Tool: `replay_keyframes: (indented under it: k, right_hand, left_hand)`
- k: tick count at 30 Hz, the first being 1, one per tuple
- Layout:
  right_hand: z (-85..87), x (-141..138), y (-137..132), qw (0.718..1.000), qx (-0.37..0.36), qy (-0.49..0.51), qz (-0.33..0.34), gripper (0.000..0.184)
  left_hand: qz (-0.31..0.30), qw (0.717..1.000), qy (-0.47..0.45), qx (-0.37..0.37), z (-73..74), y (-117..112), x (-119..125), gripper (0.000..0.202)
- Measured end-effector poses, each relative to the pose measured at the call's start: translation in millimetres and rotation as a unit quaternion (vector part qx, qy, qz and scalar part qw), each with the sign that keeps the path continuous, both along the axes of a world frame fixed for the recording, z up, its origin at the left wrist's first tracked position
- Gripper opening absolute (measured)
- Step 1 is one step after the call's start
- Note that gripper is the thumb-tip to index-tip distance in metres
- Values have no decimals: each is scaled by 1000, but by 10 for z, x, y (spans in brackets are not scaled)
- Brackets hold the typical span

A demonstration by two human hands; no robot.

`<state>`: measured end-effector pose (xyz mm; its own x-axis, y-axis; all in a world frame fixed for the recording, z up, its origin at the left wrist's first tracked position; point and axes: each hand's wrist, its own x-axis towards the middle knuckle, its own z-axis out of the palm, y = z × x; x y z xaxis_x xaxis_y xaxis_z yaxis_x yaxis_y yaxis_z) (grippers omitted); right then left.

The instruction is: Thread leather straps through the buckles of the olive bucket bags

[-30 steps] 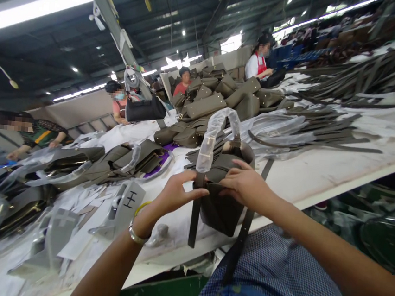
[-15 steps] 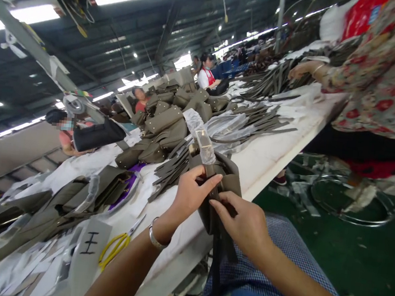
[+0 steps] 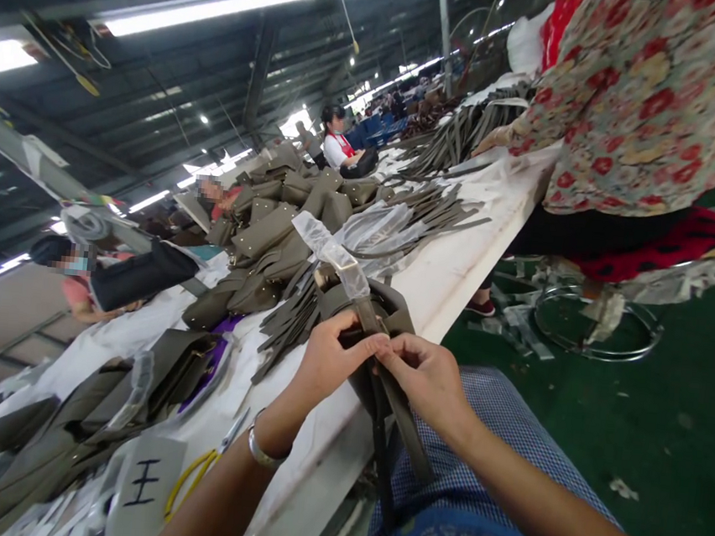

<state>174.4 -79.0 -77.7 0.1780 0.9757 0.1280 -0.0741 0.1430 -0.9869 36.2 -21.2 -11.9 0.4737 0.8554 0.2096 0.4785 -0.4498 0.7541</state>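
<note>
An olive-grey handbag (image 3: 392,305) stands at the near edge of the long white table (image 3: 458,269). Its handle (image 3: 333,257) is wrapped in clear plastic. My left hand (image 3: 327,358) and my right hand (image 3: 423,375) meet in front of the bag, both pinching its dark strap (image 3: 400,415), which hangs down over my blue checked lap. A silver bracelet sits on my left wrist.
Piles of olive bags (image 3: 272,234) and loose straps (image 3: 439,208) cover the table. Yellow-handled scissors (image 3: 199,468) and a card with a black mark (image 3: 144,483) lie at the left. A person in a floral top (image 3: 632,101) stands at the right. Other workers sit farther along.
The view has swung right, and the floral-clad person is now large in view. My hands have moved closer together on the strap, fingertips meeting in front of the bag.
</note>
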Motion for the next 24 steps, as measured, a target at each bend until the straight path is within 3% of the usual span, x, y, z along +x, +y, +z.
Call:
replay_keyframes:
  k: [6, 12, 17, 24]
  right_hand:
    - [2, 34, 48, 999, 8, -6, 30, 30]
    - [-4, 150, 29, 979, 25, -200, -5, 30]
    - [-91, 154, 66, 988, -3, -156, 18, 32]
    - [-208, 115, 83, 993, -38, -108, 11, 33]
  left_hand:
    - [37, 999, -7, 23, -44, 36, 1, 23]
    - [57, 997, -43, -5, -130, 27, -7, 24]
    - [53, 992, -90, -68, -198, 4, -20, 28]
    - [69, 995, -30, -62, -207, -25, -48, 30]
